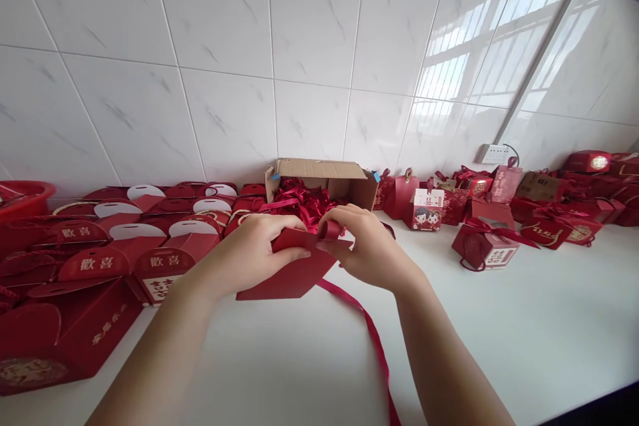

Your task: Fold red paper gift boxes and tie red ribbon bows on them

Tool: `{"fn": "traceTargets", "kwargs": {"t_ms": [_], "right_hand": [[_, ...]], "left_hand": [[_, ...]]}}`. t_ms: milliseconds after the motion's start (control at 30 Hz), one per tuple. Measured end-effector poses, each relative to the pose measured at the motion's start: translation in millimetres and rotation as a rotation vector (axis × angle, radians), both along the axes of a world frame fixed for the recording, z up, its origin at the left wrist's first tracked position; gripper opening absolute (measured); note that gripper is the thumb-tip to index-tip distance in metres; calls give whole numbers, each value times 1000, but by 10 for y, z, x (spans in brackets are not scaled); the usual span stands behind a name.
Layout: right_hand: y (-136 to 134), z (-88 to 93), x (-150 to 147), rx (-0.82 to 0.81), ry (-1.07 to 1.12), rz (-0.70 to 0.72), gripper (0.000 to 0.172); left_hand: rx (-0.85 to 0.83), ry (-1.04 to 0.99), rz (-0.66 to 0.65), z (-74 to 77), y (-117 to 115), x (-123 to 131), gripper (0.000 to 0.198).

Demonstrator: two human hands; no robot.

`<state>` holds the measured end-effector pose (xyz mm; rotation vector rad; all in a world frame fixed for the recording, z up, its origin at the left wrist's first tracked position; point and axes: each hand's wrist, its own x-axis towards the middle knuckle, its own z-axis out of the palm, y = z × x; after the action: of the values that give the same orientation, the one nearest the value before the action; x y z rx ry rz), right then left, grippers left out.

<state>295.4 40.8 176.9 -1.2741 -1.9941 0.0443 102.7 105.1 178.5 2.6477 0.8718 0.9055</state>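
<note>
A plain red paper gift box (284,279) is held up over the white table, between both hands. My left hand (259,246) is closed on its upper left edge, thumb on the near side. My right hand (369,246) pinches the upper right corner, where a curled red strip (329,229) stands up between thumb and fingers; whether it is a box flap or ribbon I cannot tell. From behind the box a crimson ribbon (369,326) trails down across the table toward me. The far side of the box is hidden.
Behind my hands an open cardboard carton (319,168) holds a heap of red ribbons. Rows of red gift boxes (100,263) fill the left side, with a red basin (30,200) behind. More boxes (484,246) stand at right, along the tiled wall (224,113).
</note>
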Motion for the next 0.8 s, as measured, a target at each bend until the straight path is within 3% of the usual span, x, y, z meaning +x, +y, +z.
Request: {"fn": "traceTargets", "kwargs": {"t_ms": [433, 800], "right_hand": [[6, -4, 3, 50, 246, 106, 6], [13, -16, 40, 73, 160, 78, 7]], "left_hand": [[8, -77, 37, -27, 33, -32, 32], [-117, -93, -12, -21, 18, 16, 36]]}}
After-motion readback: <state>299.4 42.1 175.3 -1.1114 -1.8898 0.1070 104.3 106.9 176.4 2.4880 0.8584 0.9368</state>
